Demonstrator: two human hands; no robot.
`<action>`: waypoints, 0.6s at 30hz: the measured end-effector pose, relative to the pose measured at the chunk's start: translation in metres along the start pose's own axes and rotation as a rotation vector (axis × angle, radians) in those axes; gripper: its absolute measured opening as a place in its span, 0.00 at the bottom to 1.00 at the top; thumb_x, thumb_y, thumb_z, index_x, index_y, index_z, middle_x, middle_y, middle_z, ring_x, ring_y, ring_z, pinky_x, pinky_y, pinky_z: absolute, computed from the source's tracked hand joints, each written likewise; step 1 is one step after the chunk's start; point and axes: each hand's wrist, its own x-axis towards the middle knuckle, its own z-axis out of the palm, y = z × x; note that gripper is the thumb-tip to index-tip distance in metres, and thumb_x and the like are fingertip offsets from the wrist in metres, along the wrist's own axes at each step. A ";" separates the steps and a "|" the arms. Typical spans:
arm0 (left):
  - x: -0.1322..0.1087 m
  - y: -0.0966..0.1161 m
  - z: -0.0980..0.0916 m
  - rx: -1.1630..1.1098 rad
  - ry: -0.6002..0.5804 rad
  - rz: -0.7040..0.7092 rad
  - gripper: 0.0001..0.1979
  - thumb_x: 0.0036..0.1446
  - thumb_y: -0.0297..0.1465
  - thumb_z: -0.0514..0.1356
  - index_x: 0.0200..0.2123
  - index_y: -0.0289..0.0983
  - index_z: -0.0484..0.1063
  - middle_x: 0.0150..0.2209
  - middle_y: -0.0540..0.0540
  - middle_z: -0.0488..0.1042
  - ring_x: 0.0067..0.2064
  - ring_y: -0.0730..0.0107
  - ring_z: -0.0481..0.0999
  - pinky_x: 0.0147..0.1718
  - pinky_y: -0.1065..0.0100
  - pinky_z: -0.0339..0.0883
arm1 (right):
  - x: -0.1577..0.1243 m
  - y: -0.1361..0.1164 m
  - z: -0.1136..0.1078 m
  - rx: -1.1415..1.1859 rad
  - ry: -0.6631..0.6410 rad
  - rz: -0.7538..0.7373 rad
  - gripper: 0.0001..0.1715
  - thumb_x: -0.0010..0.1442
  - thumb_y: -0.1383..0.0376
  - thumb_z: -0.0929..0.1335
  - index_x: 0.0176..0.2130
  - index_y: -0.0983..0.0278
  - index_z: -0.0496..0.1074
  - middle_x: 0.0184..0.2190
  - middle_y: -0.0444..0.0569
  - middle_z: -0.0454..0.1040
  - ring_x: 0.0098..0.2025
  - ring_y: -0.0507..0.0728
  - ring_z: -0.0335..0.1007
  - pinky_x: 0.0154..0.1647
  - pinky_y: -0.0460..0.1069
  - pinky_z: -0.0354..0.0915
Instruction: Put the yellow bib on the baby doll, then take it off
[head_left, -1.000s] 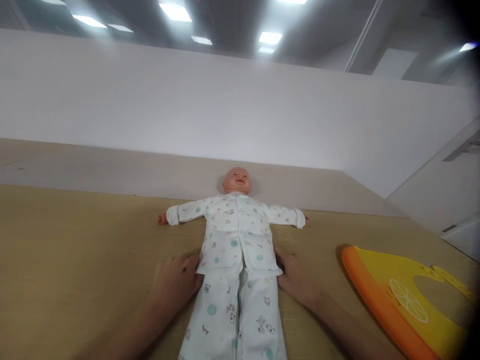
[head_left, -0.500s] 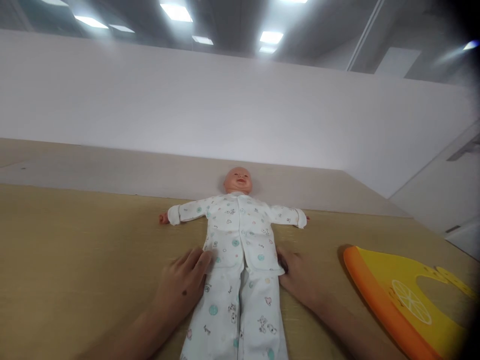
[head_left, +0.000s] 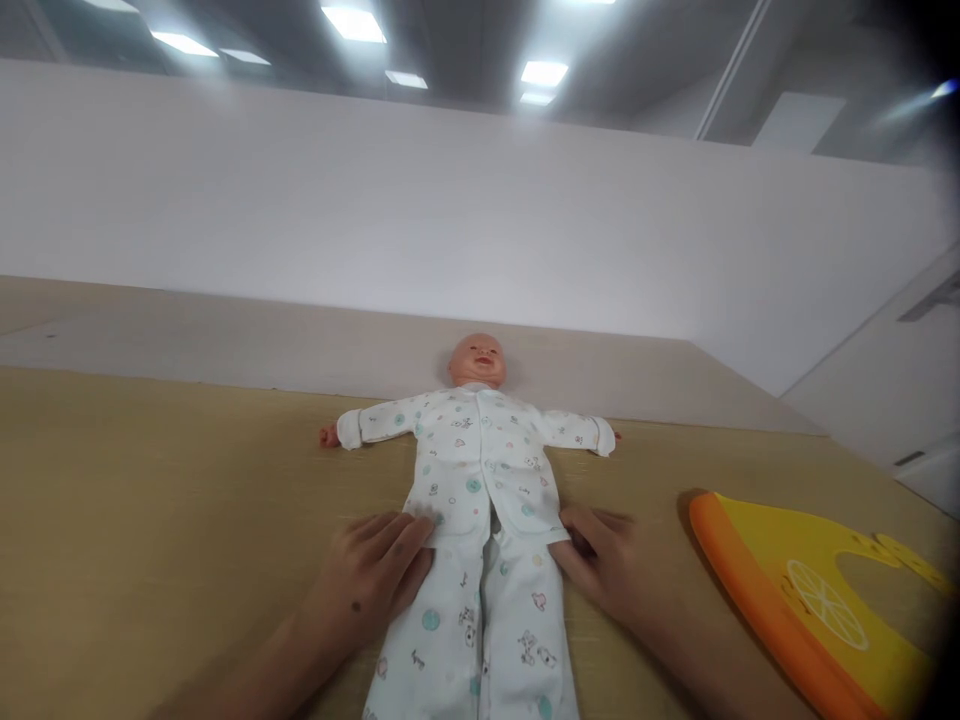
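A baby doll (head_left: 478,360) lies on its back with its arms spread. It wears a white printed baby shirt (head_left: 457,470) and matching trousers (head_left: 439,640). The shirt's front edges part toward the bottom. My left hand (head_left: 379,565) is closed at the shirt's lower left corner, thumb and fingers pinching the hem. On the other side my right hand (head_left: 604,560) pinches the lower right corner between thumb and forefinger. The doll's feet are out of view below.
A yellow bib (head_left: 780,540) with an orange edge and a citrus-slice print lies on the table (head_left: 150,520) at the right. A low white partition (head_left: 450,220) stands behind the table.
Both hands have shifted slightly at the hem. My right thumb and forefinger now grip the right corner, which is drawn outward a little, and the shirt's front gap looks wider.
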 end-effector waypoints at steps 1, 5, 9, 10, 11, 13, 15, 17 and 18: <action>0.000 0.001 -0.001 -0.003 -0.001 0.005 0.07 0.59 0.25 0.56 0.41 0.37 0.65 0.30 0.47 0.77 0.30 0.67 0.77 0.27 0.68 0.67 | 0.000 -0.001 0.000 -0.008 0.010 -0.036 0.11 0.57 0.71 0.63 0.24 0.63 0.59 0.17 0.40 0.62 0.18 0.48 0.56 0.22 0.45 0.50; 0.003 0.007 -0.005 -0.061 -0.011 -0.015 0.06 0.56 0.24 0.57 0.37 0.38 0.65 0.29 0.48 0.75 0.29 0.69 0.75 0.27 0.68 0.65 | -0.001 -0.001 0.003 0.041 -0.013 -0.152 0.16 0.58 0.71 0.63 0.23 0.63 0.52 0.16 0.39 0.57 0.19 0.47 0.50 0.22 0.46 0.47; 0.005 0.003 -0.005 -0.232 -0.020 -0.180 0.01 0.57 0.27 0.55 0.33 0.38 0.66 0.25 0.51 0.71 0.25 0.73 0.70 0.26 0.70 0.63 | 0.000 -0.001 0.003 0.172 -0.057 -0.194 0.16 0.60 0.68 0.64 0.24 0.63 0.54 0.17 0.38 0.57 0.20 0.47 0.49 0.23 0.45 0.48; 0.005 -0.002 -0.004 -0.253 -0.025 -0.275 0.03 0.59 0.28 0.54 0.32 0.38 0.67 0.24 0.52 0.70 0.25 0.74 0.69 0.26 0.70 0.62 | 0.000 -0.001 0.003 0.211 -0.056 -0.187 0.16 0.61 0.68 0.64 0.24 0.63 0.55 0.17 0.38 0.57 0.20 0.47 0.49 0.23 0.45 0.48; 0.004 -0.008 -0.003 -0.256 -0.036 -0.385 0.06 0.60 0.29 0.53 0.31 0.38 0.67 0.24 0.52 0.70 0.25 0.74 0.68 0.27 0.70 0.62 | 0.000 0.000 0.003 0.246 -0.048 -0.165 0.15 0.61 0.67 0.64 0.25 0.63 0.56 0.17 0.39 0.57 0.20 0.47 0.49 0.23 0.45 0.48; 0.003 -0.022 0.000 -0.220 -0.074 -0.611 0.10 0.61 0.33 0.51 0.30 0.38 0.68 0.25 0.51 0.71 0.26 0.73 0.69 0.28 0.69 0.62 | -0.001 0.002 0.003 0.295 -0.023 -0.069 0.14 0.63 0.67 0.62 0.25 0.63 0.59 0.17 0.39 0.57 0.20 0.47 0.50 0.23 0.45 0.50; 0.001 -0.037 0.002 -0.187 -0.135 -0.778 0.10 0.60 0.35 0.51 0.34 0.38 0.69 0.28 0.50 0.74 0.28 0.70 0.71 0.31 0.67 0.63 | -0.001 0.007 0.003 0.327 0.005 0.077 0.15 0.64 0.66 0.61 0.25 0.63 0.60 0.18 0.40 0.57 0.20 0.48 0.51 0.23 0.45 0.52; 0.001 -0.050 0.004 -0.181 -0.208 -0.872 0.11 0.59 0.36 0.51 0.40 0.37 0.69 0.32 0.49 0.75 0.31 0.67 0.72 0.33 0.65 0.64 | 0.000 0.012 0.006 0.354 0.017 0.206 0.17 0.65 0.63 0.60 0.24 0.63 0.59 0.18 0.40 0.58 0.20 0.48 0.52 0.23 0.45 0.53; 0.002 -0.056 0.005 -0.180 -0.239 -0.893 0.13 0.58 0.35 0.51 0.43 0.37 0.68 0.33 0.48 0.75 0.32 0.66 0.72 0.34 0.65 0.64 | 0.001 0.015 0.008 0.366 0.009 0.255 0.18 0.65 0.62 0.60 0.24 0.63 0.59 0.18 0.40 0.58 0.20 0.48 0.52 0.23 0.45 0.53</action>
